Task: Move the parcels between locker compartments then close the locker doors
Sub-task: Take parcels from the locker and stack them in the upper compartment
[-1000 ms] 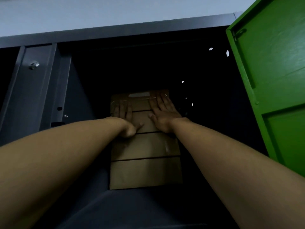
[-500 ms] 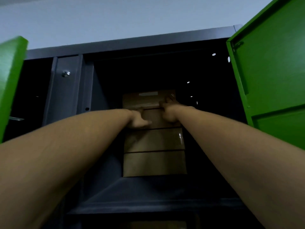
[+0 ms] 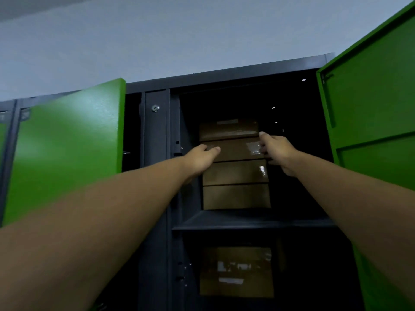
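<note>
Several flat brown cardboard parcels (image 3: 235,196) are stacked in the upper locker compartment (image 3: 251,218). My left hand (image 3: 199,159) reaches to the stack's left front edge, its thumb lying on the second parcel from the top (image 3: 235,151). At the same parcel's right front edge is my right hand (image 3: 277,149), fingers loosely bent, thumb pointing up. Neither hand plainly grips a parcel. One more parcel (image 3: 235,271) with white labels stands in the compartment below. The green door (image 3: 370,104) of this column hangs open on the right.
A second green door (image 3: 67,149) stands open on the left, in front of the neighbouring dark compartment. A grey steel post (image 3: 156,131) with a bolt divides the two columns. A pale wall rises above the locker.
My hands lay flat on the parcels' fronts deep in the compartment; they have drawn back to the stack's front edges. The view has pulled away, revealing the left door and the lower compartment.
</note>
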A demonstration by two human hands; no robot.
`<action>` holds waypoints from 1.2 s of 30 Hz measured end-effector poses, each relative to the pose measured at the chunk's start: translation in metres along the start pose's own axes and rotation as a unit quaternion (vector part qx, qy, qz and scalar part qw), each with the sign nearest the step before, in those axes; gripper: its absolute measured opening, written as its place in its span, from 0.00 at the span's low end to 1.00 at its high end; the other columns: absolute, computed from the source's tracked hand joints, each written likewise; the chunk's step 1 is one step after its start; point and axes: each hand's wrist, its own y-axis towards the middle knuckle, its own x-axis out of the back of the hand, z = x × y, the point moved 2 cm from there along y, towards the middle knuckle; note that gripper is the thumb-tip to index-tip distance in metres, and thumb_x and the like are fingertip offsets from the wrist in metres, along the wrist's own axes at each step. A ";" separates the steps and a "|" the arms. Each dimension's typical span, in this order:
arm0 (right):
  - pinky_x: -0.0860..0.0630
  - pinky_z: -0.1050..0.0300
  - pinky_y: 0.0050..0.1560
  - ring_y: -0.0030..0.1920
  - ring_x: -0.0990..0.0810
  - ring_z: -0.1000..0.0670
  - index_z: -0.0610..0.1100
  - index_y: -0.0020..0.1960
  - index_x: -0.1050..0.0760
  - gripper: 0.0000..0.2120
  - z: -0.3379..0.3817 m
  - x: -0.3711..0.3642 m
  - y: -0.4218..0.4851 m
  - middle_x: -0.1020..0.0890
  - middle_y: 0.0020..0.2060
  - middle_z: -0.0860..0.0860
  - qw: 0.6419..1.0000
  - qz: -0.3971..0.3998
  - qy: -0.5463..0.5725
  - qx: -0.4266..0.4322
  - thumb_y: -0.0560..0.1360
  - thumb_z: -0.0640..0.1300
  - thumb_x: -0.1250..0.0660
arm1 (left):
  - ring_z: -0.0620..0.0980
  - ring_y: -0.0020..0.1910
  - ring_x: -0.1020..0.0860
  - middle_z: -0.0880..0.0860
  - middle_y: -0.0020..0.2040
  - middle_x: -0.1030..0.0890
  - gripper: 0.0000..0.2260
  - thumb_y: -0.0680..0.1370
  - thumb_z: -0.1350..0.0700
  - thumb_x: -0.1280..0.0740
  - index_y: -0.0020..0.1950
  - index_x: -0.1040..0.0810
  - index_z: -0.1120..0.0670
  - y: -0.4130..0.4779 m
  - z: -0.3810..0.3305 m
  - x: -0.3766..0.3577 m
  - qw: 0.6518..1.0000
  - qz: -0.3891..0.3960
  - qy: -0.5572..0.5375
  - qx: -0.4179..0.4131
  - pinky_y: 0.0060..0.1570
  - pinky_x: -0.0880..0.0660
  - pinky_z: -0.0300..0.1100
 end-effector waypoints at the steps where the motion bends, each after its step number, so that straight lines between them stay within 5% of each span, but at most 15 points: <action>1: 0.25 0.50 0.60 0.61 0.21 0.43 0.41 0.71 0.25 0.27 0.005 0.002 -0.014 0.18 0.61 0.44 1.000 0.011 0.016 -0.017 0.85 0.61 0.43 | 0.58 0.79 0.34 0.56 0.83 0.35 0.34 0.85 0.39 0.39 0.86 0.42 0.55 -0.012 0.000 0.001 1.000 -0.011 -0.026 0.000 0.79 0.35 0.55; 7: 0.21 0.48 0.57 0.59 0.19 0.46 0.44 0.65 0.22 0.29 0.036 0.009 -0.098 0.17 0.60 0.46 0.994 0.068 0.045 -0.066 0.82 0.66 0.43 | 0.54 0.53 0.24 0.54 0.53 0.21 0.13 0.85 0.46 0.40 0.61 0.23 0.53 -0.089 0.004 0.009 0.987 -0.094 -0.132 0.015 0.55 0.26 0.46; 11: 0.23 0.44 0.67 0.63 0.20 0.44 0.43 0.68 0.22 0.30 0.055 0.008 -0.153 0.18 0.61 0.45 0.994 0.053 0.065 -0.074 0.84 0.64 0.46 | 0.54 0.53 0.22 0.51 0.47 0.23 0.13 0.84 0.46 0.42 0.44 0.27 0.49 -0.133 0.018 0.027 0.966 -0.137 -0.214 0.049 0.65 0.23 0.52; 17: 0.22 0.42 0.67 0.62 0.19 0.42 0.43 0.69 0.23 0.30 0.048 -0.002 -0.233 0.18 0.62 0.44 0.981 0.046 0.117 -0.146 0.84 0.65 0.47 | 0.52 0.50 0.25 0.52 0.48 0.24 0.10 0.86 0.49 0.44 0.51 0.28 0.52 -0.208 0.054 0.054 0.955 -0.132 -0.249 0.090 0.53 0.28 0.48; 19: 0.21 0.42 0.66 0.61 0.18 0.42 0.43 0.69 0.23 0.30 0.041 -0.006 -0.259 0.18 0.61 0.44 0.977 0.050 0.127 -0.166 0.85 0.64 0.47 | 0.51 0.54 0.24 0.52 0.54 0.23 0.11 0.86 0.48 0.44 0.52 0.25 0.50 -0.232 0.069 0.061 0.958 -0.126 -0.239 0.096 0.55 0.26 0.48; 23: 0.22 0.43 0.67 0.62 0.18 0.43 0.43 0.69 0.23 0.28 0.021 -0.020 -0.316 0.17 0.62 0.44 0.971 0.078 0.114 -0.194 0.86 0.62 0.48 | 0.50 0.62 0.21 0.50 0.63 0.20 0.16 0.87 0.47 0.43 0.69 0.25 0.52 -0.289 0.099 0.073 0.957 -0.128 -0.228 0.129 0.63 0.24 0.48; 29: 0.22 0.45 0.64 0.60 0.18 0.42 0.43 0.68 0.22 0.29 -0.006 -0.060 -0.408 0.17 0.60 0.43 0.950 0.150 0.094 -0.259 0.86 0.63 0.49 | 0.51 0.66 0.23 0.47 0.63 0.21 0.15 0.88 0.45 0.45 0.68 0.27 0.49 -0.397 0.154 0.087 0.967 -0.126 -0.148 0.167 0.73 0.28 0.56; 33: 0.21 0.45 0.62 0.61 0.18 0.41 0.44 0.65 0.22 0.29 -0.022 -0.107 -0.477 0.17 0.60 0.43 0.925 0.209 0.088 -0.304 0.85 0.64 0.50 | 0.54 0.71 0.25 0.52 0.71 0.22 0.21 0.87 0.45 0.44 0.76 0.27 0.54 -0.473 0.200 0.099 0.957 -0.161 -0.103 0.218 0.76 0.31 0.58; 36: 0.20 0.43 0.63 0.62 0.18 0.39 0.43 0.64 0.22 0.29 -0.038 -0.149 -0.537 0.17 0.61 0.41 0.897 0.255 0.094 -0.348 0.85 0.64 0.50 | 0.54 0.69 0.24 0.52 0.69 0.21 0.19 0.86 0.43 0.44 0.71 0.25 0.50 -0.528 0.234 0.109 0.937 -0.185 -0.102 0.277 0.75 0.30 0.59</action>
